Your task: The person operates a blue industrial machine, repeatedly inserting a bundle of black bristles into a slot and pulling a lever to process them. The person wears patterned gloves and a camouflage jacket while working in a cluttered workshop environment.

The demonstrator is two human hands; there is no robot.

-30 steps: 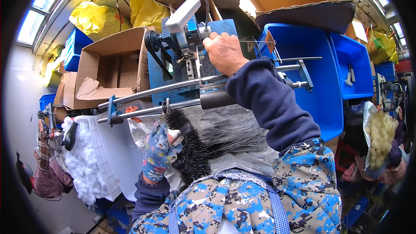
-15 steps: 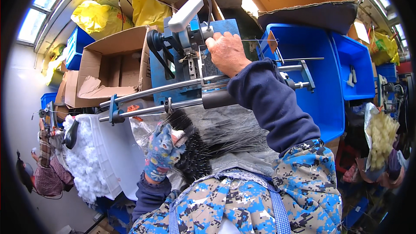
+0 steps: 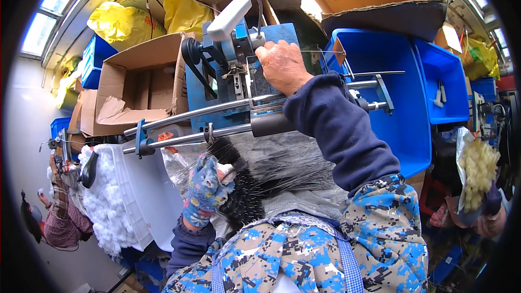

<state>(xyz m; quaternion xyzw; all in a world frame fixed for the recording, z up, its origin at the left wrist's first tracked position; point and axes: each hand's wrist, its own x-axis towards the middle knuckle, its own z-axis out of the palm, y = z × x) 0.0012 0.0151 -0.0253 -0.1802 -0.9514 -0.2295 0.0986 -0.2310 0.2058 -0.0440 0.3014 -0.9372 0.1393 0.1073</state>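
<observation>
My right hand, bare, is at a bench machine with a blue base and a grey cylindrical head. Its fingers are curled against the end of that head, and what they hold is hidden. A thin wire runs out to the right beyond the hand. Lower down, my left hand wears a blue patterned glove with worn fingertips. The fingers are bent in, beside a mass of black bristles; what is inside them does not show. Many thin wires fan rightward from the bristles over a grey sheet.
Two steel rails cross in front of the machine. Open cardboard boxes stand left, a blue bin right. White fluffy material fills a white tub. Other people are at work at far left and far right.
Both my hands keep nearly the same places. The whole view shifts very slightly. At the far right, the other person's arm has moved in beside the pale fibre bundle.
</observation>
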